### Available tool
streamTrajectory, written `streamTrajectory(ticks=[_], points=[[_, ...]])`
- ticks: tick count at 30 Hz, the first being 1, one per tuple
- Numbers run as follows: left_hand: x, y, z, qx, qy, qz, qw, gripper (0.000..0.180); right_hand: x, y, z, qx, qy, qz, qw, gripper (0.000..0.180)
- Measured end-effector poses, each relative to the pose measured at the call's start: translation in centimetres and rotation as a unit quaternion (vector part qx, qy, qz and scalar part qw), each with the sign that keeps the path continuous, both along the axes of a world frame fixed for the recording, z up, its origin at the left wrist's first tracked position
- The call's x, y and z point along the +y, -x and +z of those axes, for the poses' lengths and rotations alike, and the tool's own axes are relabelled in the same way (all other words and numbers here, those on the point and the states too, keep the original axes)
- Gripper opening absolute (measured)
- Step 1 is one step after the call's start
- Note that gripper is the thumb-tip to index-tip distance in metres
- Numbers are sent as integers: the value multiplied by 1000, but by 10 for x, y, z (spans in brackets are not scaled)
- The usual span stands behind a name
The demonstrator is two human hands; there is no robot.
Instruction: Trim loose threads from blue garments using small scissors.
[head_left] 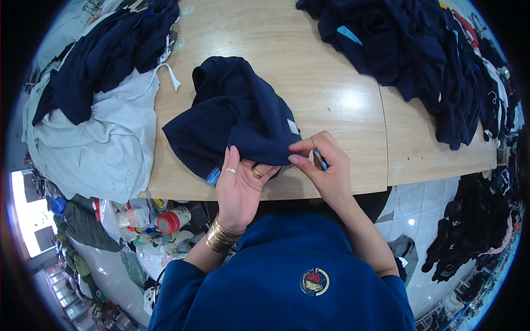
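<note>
A navy blue garment (232, 118) lies bunched on the table in front of me, with a small white label (293, 127) near its right side and a blue tag (213, 176) at its lower left. My left hand (241, 185), with rings and a stack of gold bangles, grips the garment's near edge, thumb on top and fingers under the cloth. At the right corner of that edge my right hand (326, 165) pinches the cloth between thumb and forefinger. A small blue object (320, 159) is tucked in its curled fingers; its kind is mostly hidden.
The wooden table (342, 132) has a seam on its right. Navy garments (392, 49) are heaped at the far right, others (121, 49) at the far left over white cloth (110, 143). Below the left edge stands a red-lidded container (168, 222); dark clothes (469, 226) lie on the floor at right.
</note>
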State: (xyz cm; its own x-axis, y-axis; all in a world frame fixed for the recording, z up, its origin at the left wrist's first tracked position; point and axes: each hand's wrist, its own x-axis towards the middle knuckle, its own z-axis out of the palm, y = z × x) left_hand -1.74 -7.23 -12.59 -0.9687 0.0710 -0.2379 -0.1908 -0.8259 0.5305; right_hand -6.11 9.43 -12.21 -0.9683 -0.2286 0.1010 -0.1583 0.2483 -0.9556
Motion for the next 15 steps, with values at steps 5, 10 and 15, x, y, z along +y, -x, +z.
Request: streamTrajectory(ticks=[5,10,15], points=[[13,0,-5,-92,3,11,996,31,-10,-1,-5,66,3,-2,998,13],[17,4,-3,-83,90,-13,992,22,-2,-6,-1,77,0,-3,997,9],[14,2,4,-74,150,-7,986,30,22,-11,25,9,-29,-11,999,10]])
